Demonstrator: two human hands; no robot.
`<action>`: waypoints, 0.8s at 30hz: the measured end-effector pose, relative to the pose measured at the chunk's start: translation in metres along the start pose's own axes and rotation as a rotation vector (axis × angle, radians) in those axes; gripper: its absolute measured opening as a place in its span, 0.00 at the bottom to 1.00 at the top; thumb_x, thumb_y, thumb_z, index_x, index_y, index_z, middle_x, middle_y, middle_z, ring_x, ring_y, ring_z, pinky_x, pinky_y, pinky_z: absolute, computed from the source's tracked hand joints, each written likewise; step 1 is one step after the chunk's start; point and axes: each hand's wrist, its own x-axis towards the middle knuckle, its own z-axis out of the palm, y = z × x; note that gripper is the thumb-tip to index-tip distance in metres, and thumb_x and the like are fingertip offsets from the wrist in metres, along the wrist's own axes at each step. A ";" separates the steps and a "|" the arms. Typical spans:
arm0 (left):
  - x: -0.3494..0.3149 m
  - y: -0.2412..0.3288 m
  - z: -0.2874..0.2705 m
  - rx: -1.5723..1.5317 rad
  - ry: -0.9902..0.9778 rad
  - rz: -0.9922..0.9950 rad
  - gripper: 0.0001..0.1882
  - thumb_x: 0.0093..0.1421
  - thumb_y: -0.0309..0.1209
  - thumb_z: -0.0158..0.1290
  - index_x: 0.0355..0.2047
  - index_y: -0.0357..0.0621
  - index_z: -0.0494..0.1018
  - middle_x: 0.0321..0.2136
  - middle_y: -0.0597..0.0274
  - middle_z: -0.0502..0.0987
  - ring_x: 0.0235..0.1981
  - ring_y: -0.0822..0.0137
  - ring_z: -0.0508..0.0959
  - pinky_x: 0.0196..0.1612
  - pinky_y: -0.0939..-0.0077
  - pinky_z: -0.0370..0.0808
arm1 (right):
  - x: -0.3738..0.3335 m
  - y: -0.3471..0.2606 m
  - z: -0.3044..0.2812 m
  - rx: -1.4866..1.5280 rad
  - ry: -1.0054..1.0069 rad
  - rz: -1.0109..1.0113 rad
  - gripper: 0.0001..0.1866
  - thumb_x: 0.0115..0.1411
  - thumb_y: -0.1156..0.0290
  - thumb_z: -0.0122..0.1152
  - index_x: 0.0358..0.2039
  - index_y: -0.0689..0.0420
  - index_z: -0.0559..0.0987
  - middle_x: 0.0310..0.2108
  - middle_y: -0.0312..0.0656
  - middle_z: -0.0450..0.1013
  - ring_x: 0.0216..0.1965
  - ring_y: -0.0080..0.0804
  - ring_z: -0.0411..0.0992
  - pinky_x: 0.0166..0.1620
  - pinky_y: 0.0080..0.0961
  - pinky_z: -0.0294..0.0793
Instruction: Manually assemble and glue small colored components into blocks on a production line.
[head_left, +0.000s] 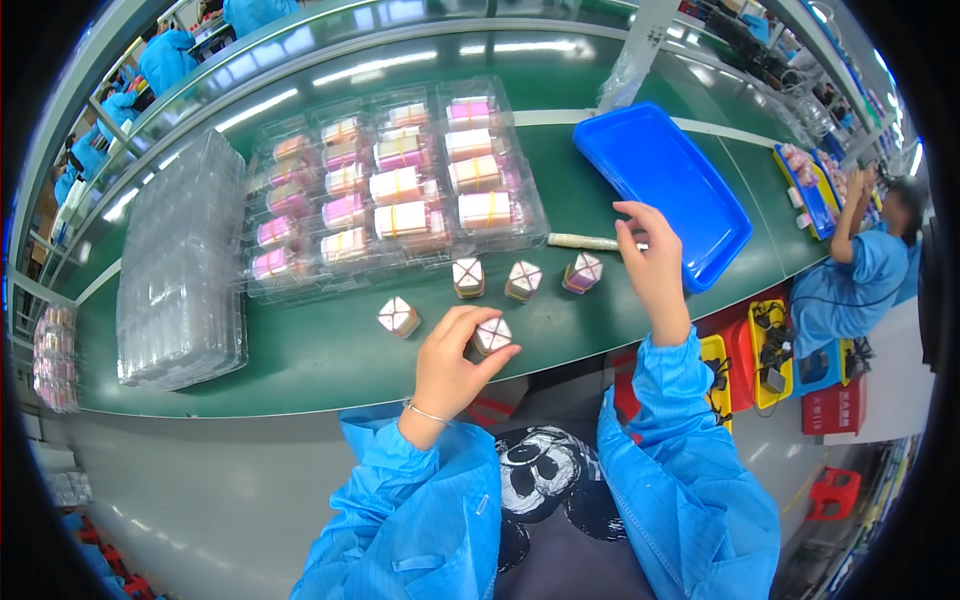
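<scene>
My left hand (pixel 448 375) is closed around a small upright block (pixel 492 336) whose white top is crossed by dark lines; thumb and fingers grip its sides near the table's front edge. Similar blocks stand close by: one block (pixel 398 317) to the left and three more in a row behind, among them the middle block (pixel 523 281) and the right block (pixel 583 272). My right hand (pixel 655 262) hovers between the row and the blue tray, thumb and fingers apart, holding nothing that I can see. A pale thin stick (pixel 580 241) lies just left of its fingers.
Clear plastic trays (pixel 535 215) hold many white and pink banded bundles. Left of them rises a stack of clear plastic trays (pixel 180 290). An empty blue tray (pixel 735 225) lies on the green table (pixel 320 375). A co-worker (pixel 860 265) sits at right; yellow bins (pixel 770 350) stand below.
</scene>
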 end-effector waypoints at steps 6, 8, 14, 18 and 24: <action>0.002 -0.002 0.007 0.020 0.019 0.018 0.23 0.45 0.31 0.69 0.41 0.42 0.76 0.36 0.58 0.79 0.35 0.64 0.79 0.38 0.74 0.75 | 0.004 0.057 -0.003 -0.188 -0.438 -0.043 0.16 0.52 0.76 0.61 0.43 0.59 0.79 0.42 0.47 0.75 0.46 0.45 0.72 0.48 0.35 0.72; 0.000 -0.006 0.009 0.049 0.046 0.078 0.23 0.45 0.33 0.69 0.41 0.42 0.76 0.34 0.58 0.80 0.34 0.64 0.80 0.38 0.75 0.76 | 0.007 0.053 -0.002 -0.258 -0.474 -0.178 0.17 0.50 0.76 0.62 0.43 0.59 0.79 0.41 0.46 0.75 0.44 0.46 0.71 0.47 0.36 0.72; -0.007 -0.005 0.008 0.062 0.081 -0.030 0.22 0.47 0.40 0.67 0.41 0.48 0.76 0.33 0.61 0.80 0.30 0.57 0.80 0.32 0.69 0.76 | -0.002 0.044 0.012 -0.287 -0.232 -0.047 0.14 0.47 0.80 0.59 0.37 0.59 0.76 0.33 0.40 0.72 0.31 0.39 0.72 0.37 0.31 0.73; -0.010 -0.007 0.007 0.098 0.017 -0.025 0.22 0.49 0.41 0.66 0.42 0.49 0.75 0.33 0.60 0.80 0.30 0.57 0.80 0.32 0.68 0.76 | -0.009 0.047 0.008 0.090 0.117 0.111 0.12 0.50 0.83 0.53 0.35 0.57 0.70 0.31 0.35 0.69 0.26 0.27 0.70 0.30 0.22 0.69; -0.004 -0.017 0.002 0.095 -0.048 0.130 0.23 0.48 0.37 0.67 0.42 0.45 0.75 0.31 0.57 0.80 0.31 0.55 0.80 0.34 0.70 0.75 | -0.013 -0.020 -0.022 1.055 0.066 0.071 0.03 0.58 0.75 0.47 0.33 0.55 0.67 0.23 0.38 0.63 0.17 0.23 0.58 0.28 0.24 0.65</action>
